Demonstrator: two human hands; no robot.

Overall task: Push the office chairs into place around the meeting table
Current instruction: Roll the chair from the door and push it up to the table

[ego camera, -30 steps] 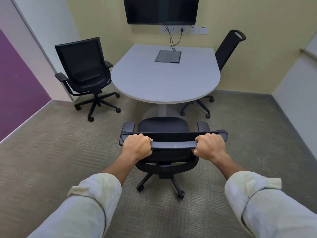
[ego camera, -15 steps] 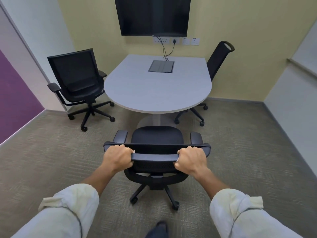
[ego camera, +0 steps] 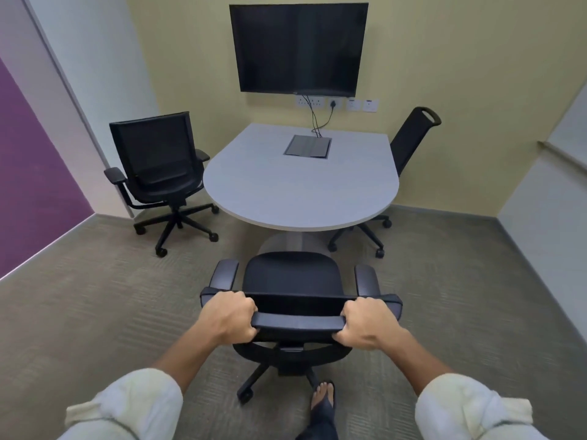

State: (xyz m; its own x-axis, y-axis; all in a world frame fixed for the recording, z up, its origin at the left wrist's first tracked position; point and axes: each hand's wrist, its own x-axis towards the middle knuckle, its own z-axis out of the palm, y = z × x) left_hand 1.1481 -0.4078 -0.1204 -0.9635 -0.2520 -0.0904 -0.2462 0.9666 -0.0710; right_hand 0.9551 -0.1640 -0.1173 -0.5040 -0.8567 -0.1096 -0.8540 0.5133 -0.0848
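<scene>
Our left hand (ego camera: pixel 229 315) and right hand (ego camera: pixel 365 322) are both clenched around the top bar of the near chair (ego camera: pixel 293 281), one at each end. This chair faces the table (ego camera: pixel 301 188) and stands just short of its rounded edge, seat not yet under it. A second chair (ego camera: pixel 158 163) sits at the table's left, turned partly away. A third chair (ego camera: pixel 409 144) stands at the right, seemingly tucked in, though its seat is hidden. Our foot (ego camera: pixel 324 395) is beside the near chair's base.
</scene>
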